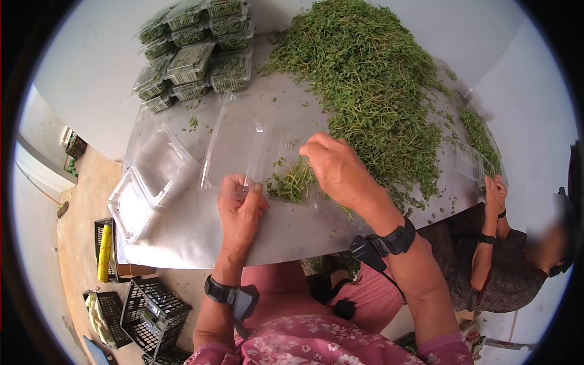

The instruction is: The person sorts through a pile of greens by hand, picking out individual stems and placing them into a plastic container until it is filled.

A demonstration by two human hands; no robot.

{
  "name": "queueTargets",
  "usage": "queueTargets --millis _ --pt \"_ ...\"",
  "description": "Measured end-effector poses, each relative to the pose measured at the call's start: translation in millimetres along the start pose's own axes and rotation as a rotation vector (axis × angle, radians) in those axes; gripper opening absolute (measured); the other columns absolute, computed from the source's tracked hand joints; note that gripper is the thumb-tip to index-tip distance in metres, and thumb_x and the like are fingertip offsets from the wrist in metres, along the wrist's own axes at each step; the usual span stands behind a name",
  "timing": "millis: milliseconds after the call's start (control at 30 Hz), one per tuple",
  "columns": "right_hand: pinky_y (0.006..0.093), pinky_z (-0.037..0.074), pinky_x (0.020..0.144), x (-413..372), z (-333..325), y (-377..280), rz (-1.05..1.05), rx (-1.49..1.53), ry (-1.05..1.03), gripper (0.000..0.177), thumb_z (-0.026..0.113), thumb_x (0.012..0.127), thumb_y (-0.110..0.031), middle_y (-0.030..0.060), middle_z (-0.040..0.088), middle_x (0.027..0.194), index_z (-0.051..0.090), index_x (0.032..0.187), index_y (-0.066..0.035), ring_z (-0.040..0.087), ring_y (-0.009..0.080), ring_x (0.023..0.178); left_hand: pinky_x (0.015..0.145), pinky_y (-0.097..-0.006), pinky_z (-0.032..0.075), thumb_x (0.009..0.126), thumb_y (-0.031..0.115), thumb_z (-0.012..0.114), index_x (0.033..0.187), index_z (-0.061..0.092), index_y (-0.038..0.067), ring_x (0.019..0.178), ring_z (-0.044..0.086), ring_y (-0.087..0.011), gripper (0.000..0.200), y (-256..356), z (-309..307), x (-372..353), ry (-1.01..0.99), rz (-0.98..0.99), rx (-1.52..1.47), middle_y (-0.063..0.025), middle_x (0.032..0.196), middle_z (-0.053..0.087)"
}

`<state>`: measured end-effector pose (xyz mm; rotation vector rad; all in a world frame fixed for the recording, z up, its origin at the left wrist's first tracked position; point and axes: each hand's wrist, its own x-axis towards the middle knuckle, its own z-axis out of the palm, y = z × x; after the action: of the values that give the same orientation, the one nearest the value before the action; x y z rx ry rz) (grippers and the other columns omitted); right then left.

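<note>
In front of me an opened clear plastic clamshell box (234, 143) lies on the metal table, its lid folded out to the left. My left hand (241, 204) pinches the box's near edge around the hinge between thumb and fingers. A small bunch of leafy green sprigs (292, 180) sits in the right half. Just over these sprigs is my right hand (340, 170), its fingers curled closed; whatever they hold is hidden. To the right rises a large heap of the same leafy greens (371, 91).
Stacked filled clamshell boxes (191, 61) stand at the back left. Another opened clamshell (155, 176) lies at the table's left. At right, a co-worker's hands (496, 191) touch a box with greens (477, 137). Black crates (155, 316) stand on the floor at left.
</note>
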<state>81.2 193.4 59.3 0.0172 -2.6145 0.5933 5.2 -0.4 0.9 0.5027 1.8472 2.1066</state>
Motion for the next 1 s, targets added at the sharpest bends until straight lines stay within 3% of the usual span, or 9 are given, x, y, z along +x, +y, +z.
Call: queueTargets --millis 233,333,467,567,633,700,867,1000 --pt "0.0389 0.033 0.085 -13 31 -6 -0.118 -0.111 -0.296 0.011 0.051 0.086 -0.004 0.0055 0.059 0.082 0.06 0.087 -0.01 0.059 0.0238 0.081 0.049 -0.021 0.041 0.091 0.009 0.06 0.095 0.049 0.006 0.053 0.052 -0.0084 0.012 -3 1 -2 0.019 -0.017 0.006 -0.0033 0.065 0.059" --pt "0.0405 0.032 0.088 -9 27 -12 -0.055 0.001 -0.298 0.011 0.053 0.086 -0.003 0.0048 0.059 0.083 0.061 0.089 -0.01 0.059 0.0215 0.083 0.048 -0.0213 0.041 0.092 0.01 0.06 0.095 0.05 0.006 0.054 0.052 -0.0083 0.011 -7 -2 0 0.01 0.001 0.018 -0.0031 0.066 0.059" --pt "0.0391 0.032 0.093 -16 20 -10 -0.126 0.015 -0.072 0.011 0.056 0.085 -0.003 0.0042 0.058 0.087 0.063 0.093 -0.008 0.059 0.0197 0.089 0.048 -0.0209 0.039 0.092 0.011 0.059 0.094 0.05 0.007 0.053 0.051 -0.0081 0.01 -6 -1 0 0.006 -0.001 0.026 -0.0029 0.065 0.058" --pt "0.0386 0.04 0.084 -20 -18 0 0.001 -0.023 -0.061 0.009 0.058 0.083 -0.004 0.0064 0.059 0.085 0.062 0.09 -0.006 0.06 0.0231 0.086 0.048 -0.0206 0.038 0.093 0.011 0.058 0.094 0.049 0.007 0.052 0.05 -0.0081 0.01 -6 0 0 0.017 -0.007 0.014 -0.0027 0.064 0.058" --pt "0.04 0.046 0.069 -27 -38 32 0.061 -0.044 0.024 0.007 0.059 0.08 -0.003 0.01 0.06 0.079 0.062 0.085 -0.005 0.061 0.0285 0.075 0.047 -0.0208 0.037 0.093 0.01 0.058 0.094 0.049 0.007 0.051 0.049 -0.0082 0.009 -6 -1 0 0.034 -0.008 0.005 -0.0028 0.063 0.057" --pt "0.0414 0.048 0.061 -38 -69 54 0.281 -0.12 -0.034 0.006 0.059 0.077 -0.001 0.0136 0.06 0.074 0.06 0.083 -0.003 0.06 0.0331 0.066 0.047 -0.0212 0.037 0.092 0.009 0.057 0.094 0.049 0.006 0.05 0.048 -0.0085 0.009 -7 -1 1 0.048 -0.003 0.003 -0.0031 0.063 0.056" --pt "0.0424 0.05 0.065 -86 -89 100 0.645 -0.084 -0.059 0.016 0.065 0.073 0.0 0.0163 0.063 0.078 0.061 0.089 0.0 0.062 0.0352 0.07 0.047 -0.0224 0.036 0.092 0.007 0.057 0.093 0.048 0.006 0.049 0.047 -0.0096 0.009 -6 -1 1 0.079 -0.036 -0.056 -0.0041 0.062 0.055" --pt "0.0429 0.049 0.072 -98 -86 96 0.62 -0.225 -0.166 0.018 0.064 0.073 0.002 0.0168 0.062 0.085 0.063 0.09 -0.001 0.062 0.0352 0.084 0.047 -0.0228 0.036 0.092 0.007 0.057 0.092 0.047 0.006 0.049 0.046 -0.0098 0.009 -4 1 1 0.079 -0.04 -0.054 -0.0044 0.062 0.055"
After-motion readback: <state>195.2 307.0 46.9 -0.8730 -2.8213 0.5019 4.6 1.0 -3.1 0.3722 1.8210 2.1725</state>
